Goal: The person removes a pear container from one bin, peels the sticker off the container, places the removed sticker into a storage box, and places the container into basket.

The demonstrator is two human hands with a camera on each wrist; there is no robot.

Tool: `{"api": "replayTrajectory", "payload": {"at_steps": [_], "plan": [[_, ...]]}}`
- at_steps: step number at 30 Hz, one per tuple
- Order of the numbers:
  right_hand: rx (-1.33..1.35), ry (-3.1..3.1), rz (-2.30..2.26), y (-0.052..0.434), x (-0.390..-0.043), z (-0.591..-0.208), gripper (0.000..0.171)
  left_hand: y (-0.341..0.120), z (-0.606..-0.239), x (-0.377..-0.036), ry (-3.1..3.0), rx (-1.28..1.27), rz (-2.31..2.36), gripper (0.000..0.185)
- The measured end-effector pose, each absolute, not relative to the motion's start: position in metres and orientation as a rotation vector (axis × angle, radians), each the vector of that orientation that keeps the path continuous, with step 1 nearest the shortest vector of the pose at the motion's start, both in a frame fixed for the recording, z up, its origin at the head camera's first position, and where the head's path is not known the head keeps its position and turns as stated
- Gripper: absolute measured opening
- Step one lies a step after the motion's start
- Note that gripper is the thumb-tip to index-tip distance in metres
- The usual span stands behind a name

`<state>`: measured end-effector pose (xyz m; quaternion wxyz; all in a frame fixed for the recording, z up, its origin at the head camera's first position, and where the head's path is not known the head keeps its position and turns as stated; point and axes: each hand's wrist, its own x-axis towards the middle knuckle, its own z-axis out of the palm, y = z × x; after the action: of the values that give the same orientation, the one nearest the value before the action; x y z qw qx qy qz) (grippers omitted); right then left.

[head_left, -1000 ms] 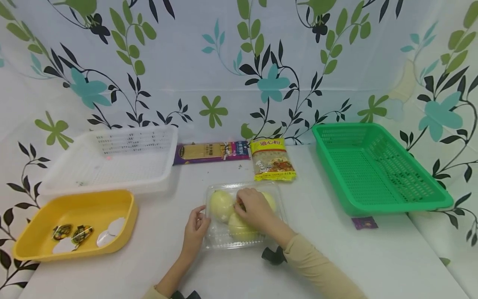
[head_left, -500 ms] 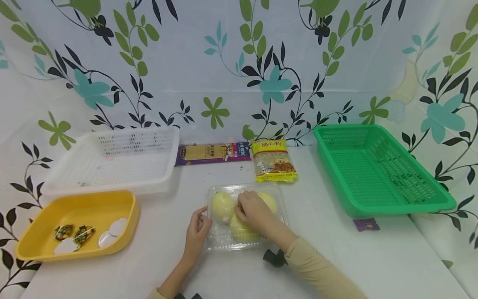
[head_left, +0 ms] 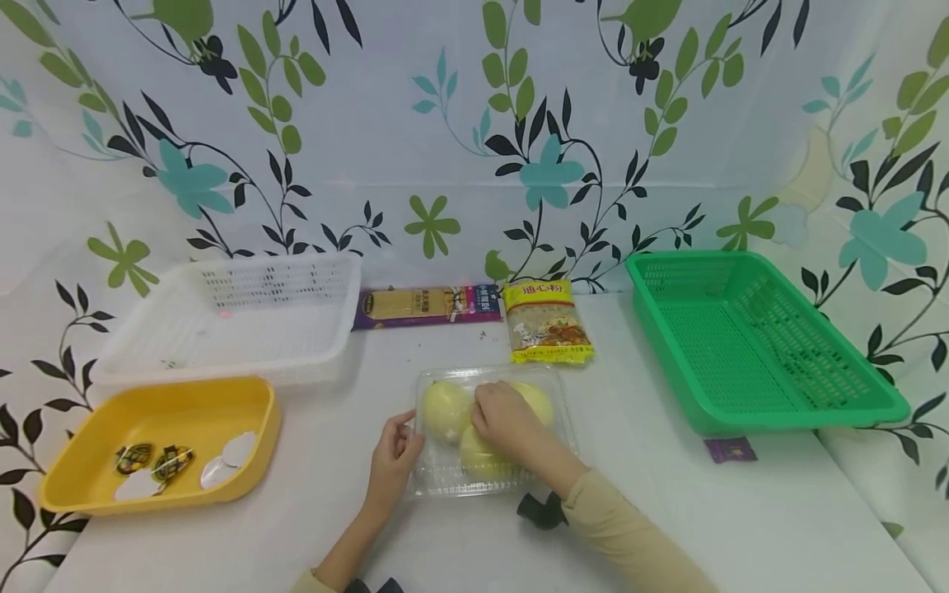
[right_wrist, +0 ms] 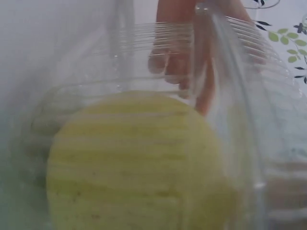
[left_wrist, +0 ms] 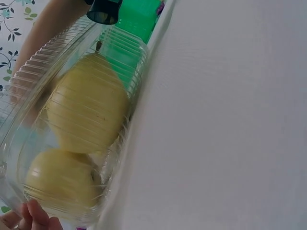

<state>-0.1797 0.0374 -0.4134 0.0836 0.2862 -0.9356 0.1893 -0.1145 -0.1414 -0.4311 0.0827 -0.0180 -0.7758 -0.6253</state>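
The only print that can be read is on the yellow packet (head_left: 548, 322), which lies just left of the green basket (head_left: 756, 346) — red Chinese characters run across its top band, reading 通心粉, above a small picture of a chef figure. Left of that packet, touching it or nearly so, lies a long purple pack (head_left: 427, 303) with a dark oval logo at its left end and lines of print at its right end — all too small to make out. A small purple card (head_left: 730, 450) in front of the basket carries marks that cannot be read either.
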Motion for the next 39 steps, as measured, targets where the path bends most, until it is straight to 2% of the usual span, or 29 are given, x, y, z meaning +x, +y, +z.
{"api": "replayTrajectory", "payload": {"at_steps": [6, 16, 28, 39], "plan": [[0.726, -2.79, 0.788, 0.043, -0.178, -0.41, 0.02, -0.141, -0.426, -0.115, -2.379, -0.03, -1.743, 0.032], [0.568, -2.723, 1.086, 0.055, -0.176, -0.406, 0.009, -0.143, -0.424, -0.114, -2.395, -0.014, -1.686, 0.03], [0.361, -2.794, 1.391, 0.073, -0.183, -0.399, 0.003, -0.153, -0.461, -0.127, -2.397, -0.067, -1.653, 0.032], [0.206, -2.831, 1.511, 0.079, -0.184, -0.398, 0.004, -0.152, -0.467, -0.129, -2.366, -0.061, -1.653, 0.03]]}}
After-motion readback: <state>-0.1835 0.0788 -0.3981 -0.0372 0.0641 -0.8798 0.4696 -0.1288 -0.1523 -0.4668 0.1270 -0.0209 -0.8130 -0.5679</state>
